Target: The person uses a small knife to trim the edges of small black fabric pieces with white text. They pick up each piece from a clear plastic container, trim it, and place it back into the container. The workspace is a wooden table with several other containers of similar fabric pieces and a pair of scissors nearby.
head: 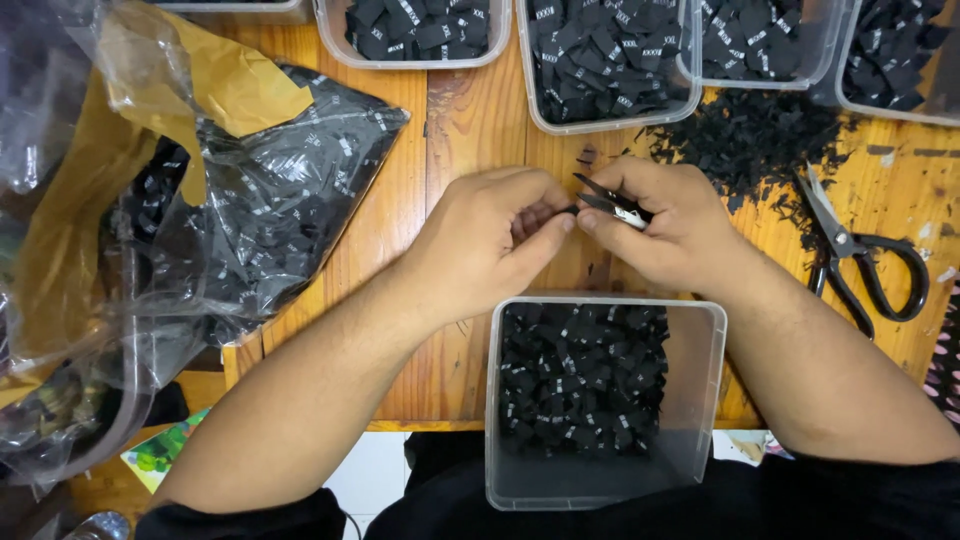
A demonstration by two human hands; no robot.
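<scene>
Here the left hand [490,235] pinches a small black label [566,210] between thumb and fingers, above the wooden surface [470,120]. The right hand [665,225] is closed around small snips [610,200], blades at the label. A clear tub [600,400] of labels sits just below; big scissors [860,260] lie to the right.

The counter [470,120] is orange-brown wood with darker grain. Black labels [580,380] with small white marks fill a clear tub [700,400] at its near edge; the scissors [870,265] near its right edge have black handles and grey blades, the snips [612,203] black blades
</scene>
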